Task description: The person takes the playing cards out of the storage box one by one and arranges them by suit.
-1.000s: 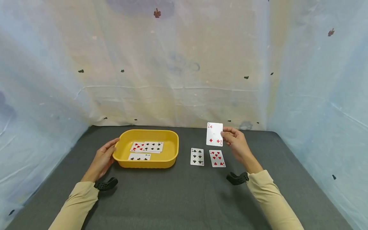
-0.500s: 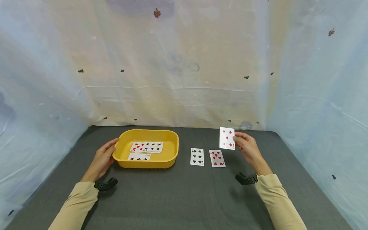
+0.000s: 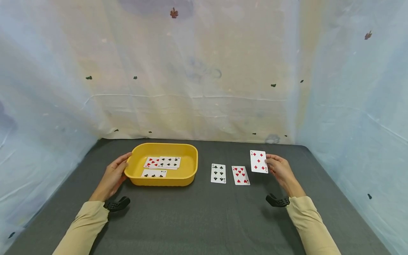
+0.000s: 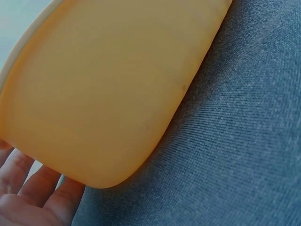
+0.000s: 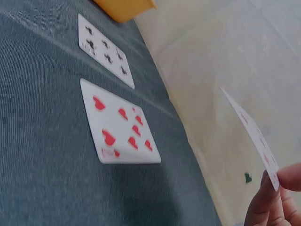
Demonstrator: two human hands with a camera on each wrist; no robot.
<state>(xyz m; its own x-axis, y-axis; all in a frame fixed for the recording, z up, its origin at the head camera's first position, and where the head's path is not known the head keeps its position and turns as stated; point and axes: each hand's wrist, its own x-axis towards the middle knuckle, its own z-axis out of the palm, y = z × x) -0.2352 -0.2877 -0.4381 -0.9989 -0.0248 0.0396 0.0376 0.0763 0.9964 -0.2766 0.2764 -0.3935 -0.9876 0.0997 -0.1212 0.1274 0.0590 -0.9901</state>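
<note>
My right hand (image 3: 281,171) pinches a five of diamonds (image 3: 259,161) by its right edge. The card is raised, face toward the head camera, and appears nearly edge-on in the right wrist view. To its left, a seven of hearts (image 3: 241,175) and a six of clubs (image 3: 218,173) lie face up on the dark cloth. My left hand (image 3: 113,177) holds the left end of a yellow tray (image 3: 160,181); its fingers (image 4: 40,186) go partly out of sight behind the tray wall. Inside, a spades card (image 3: 170,162) overlaps a hearts card (image 3: 151,162), with a clubs card (image 3: 154,173) in front.
A dark grey cloth (image 3: 197,219) covers the table. Pale patterned sheeting (image 3: 204,71) hangs behind it and along both sides. Black bands (image 3: 117,204) sit at both wrists.
My right hand has moved right and down with the five of diamonds, from above the seven of hearts to its right side. My left hand and the tray have stayed in place.
</note>
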